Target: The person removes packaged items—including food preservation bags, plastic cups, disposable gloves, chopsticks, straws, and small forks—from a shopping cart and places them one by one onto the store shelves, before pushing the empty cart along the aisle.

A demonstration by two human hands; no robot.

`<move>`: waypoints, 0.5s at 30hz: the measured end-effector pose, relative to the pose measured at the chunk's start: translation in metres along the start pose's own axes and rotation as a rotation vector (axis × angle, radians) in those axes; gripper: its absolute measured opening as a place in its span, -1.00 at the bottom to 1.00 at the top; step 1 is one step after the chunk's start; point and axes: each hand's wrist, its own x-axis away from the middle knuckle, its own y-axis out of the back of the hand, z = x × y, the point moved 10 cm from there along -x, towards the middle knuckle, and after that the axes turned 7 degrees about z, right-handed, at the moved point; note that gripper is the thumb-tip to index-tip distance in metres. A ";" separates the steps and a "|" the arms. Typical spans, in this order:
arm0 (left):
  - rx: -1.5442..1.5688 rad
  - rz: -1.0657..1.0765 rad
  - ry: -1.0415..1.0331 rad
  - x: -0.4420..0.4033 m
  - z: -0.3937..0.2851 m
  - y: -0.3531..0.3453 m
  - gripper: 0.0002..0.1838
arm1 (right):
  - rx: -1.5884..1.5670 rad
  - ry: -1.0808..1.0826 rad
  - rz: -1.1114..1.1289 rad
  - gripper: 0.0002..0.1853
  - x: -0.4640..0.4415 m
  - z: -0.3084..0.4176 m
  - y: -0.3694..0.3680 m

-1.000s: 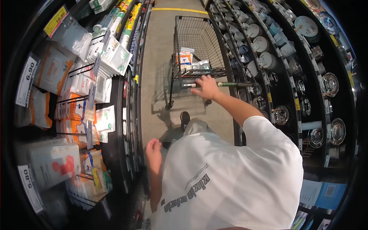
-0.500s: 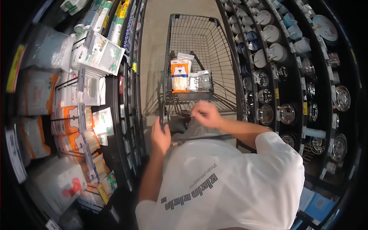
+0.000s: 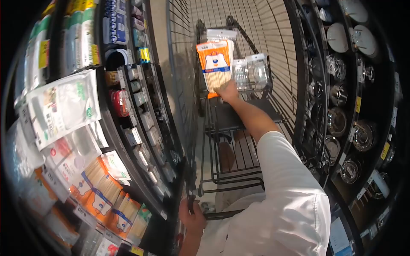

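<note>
Head view: right hand (image 3: 229,92), upper centre, fingers over the lower end of an orange packet (image 3: 215,62) in the cart (image 3: 239,114); whether pinching, cannot tell. Left hand (image 3: 193,218), lower centre, curled round the handle (image 3: 228,213). Clear packet (image 3: 258,73) right of the orange one.

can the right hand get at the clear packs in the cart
Likely yes: the clear packs sit beside the right hand, fronts mostly uncovered, though it may first have to leave the orange pack.

glossy plastic packet (image 3: 215,60), metal cart (image 3: 224,117)
</note>
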 end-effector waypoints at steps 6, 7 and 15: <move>0.136 -0.033 0.064 -0.003 0.002 -0.001 -0.79 | -0.230 -0.025 0.211 -0.48 -0.020 0.005 -0.019; 0.125 -0.039 0.049 -0.004 -0.003 0.000 -0.79 | -0.246 -0.015 0.205 -0.48 -0.023 0.007 -0.021; 0.151 -0.029 -0.031 -0.006 0.002 0.001 -0.75 | -0.296 0.127 0.141 -0.43 -0.020 0.052 -0.014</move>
